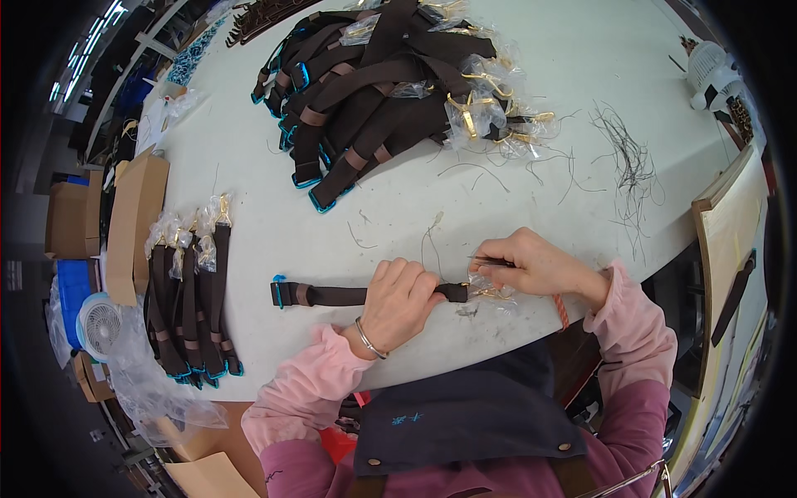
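A dark brown webbing strap (336,296) lies across the near part of the table. It has a blue-wrapped buckle (279,292) at its left end and a gold hook (496,292) in clear plastic at its right end. My left hand (396,300) is closed on the strap close to the hook end, fingers bent over it. Just above the hook, my right hand (531,261) pinches a slim dark tool (496,262); its exact kind is hard to make out. A loose dark thread (432,241) lies beyond my left hand.
A large heap of similar straps (374,91) covers the far middle. Several more straps (191,307) lie in a bundle at left, near cardboard boxes (137,224). Cut threads (627,158) are scattered at right; a white fan (712,75) stands at the far right.
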The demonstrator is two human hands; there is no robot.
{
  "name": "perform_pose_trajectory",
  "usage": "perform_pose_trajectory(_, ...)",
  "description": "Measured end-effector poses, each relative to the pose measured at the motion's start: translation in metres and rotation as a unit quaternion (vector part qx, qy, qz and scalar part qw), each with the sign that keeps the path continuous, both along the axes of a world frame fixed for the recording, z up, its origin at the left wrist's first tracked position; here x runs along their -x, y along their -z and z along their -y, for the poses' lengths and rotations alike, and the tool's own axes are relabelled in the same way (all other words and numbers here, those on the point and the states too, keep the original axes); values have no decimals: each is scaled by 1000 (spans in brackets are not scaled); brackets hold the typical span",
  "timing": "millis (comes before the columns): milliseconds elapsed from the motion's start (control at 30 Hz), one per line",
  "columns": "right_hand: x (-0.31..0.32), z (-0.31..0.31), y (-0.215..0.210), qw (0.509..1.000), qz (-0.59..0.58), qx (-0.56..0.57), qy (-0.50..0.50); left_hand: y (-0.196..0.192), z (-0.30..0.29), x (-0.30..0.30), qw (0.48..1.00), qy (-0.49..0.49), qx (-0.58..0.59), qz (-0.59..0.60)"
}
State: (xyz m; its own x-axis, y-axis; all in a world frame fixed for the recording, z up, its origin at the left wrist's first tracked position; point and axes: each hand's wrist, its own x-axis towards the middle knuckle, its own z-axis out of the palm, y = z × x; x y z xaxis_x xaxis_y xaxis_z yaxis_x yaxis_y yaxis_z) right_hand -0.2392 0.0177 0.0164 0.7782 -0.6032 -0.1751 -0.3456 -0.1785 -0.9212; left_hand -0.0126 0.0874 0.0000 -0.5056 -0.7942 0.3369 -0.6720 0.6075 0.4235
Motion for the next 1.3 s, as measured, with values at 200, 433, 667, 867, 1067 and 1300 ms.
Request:
perform_pose_trajectory(200, -17, 5, 6, 998, 40, 17, 53, 12, -6, -1, 994, 17, 107, -2)
perform_pose_trajectory(433, -34, 11, -8, 993, -112, 9, -26, 19, -7, -4, 988, 24, 150, -16)
perform_pose_trajectory(667, -44, 2, 11, 990, 0, -140, -22, 23, -7, -4, 987, 23, 156, -23)
perform_pose_trajectory(867, -36, 2, 16, 978, 27, -190, 81, 22, -7, -5, 987, 43, 154, -27)
perform_pose_trajectory(1067, -24, 4, 15, 990, 0, -142, 10, 22, -5, -3, 984, 39, 168, -32)
perform_pose_trajectory(1300, -27, 0, 9, 992, 13, -96, -77, 24, -6, -6, 988, 55, 137, -39)
